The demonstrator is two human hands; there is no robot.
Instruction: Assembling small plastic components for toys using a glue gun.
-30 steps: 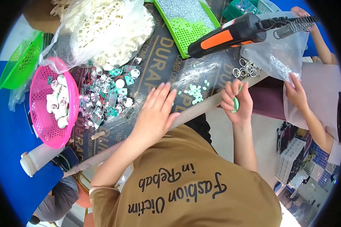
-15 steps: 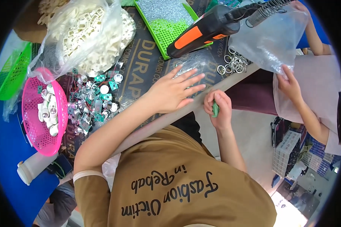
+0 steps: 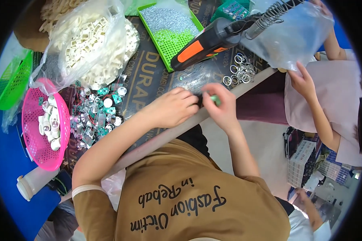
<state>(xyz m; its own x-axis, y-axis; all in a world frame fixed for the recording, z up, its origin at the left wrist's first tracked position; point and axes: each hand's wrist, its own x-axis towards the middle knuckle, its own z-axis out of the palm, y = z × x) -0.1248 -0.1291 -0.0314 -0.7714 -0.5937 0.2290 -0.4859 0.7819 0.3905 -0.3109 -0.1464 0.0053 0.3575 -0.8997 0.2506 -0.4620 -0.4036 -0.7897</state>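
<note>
Right hand with its grip curled shut on a small green piece, blurred, over the near edge of the dark table, left hand just beside, fingers bent, whether gripping anything hard to tell, shiny round metal rings nearby, perforated green tray beyond.

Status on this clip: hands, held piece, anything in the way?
Left hand curled, grip unclear. Right hand holding green piece, partly hidden. Black-and-orange tool beyond hands, not between them.
</note>
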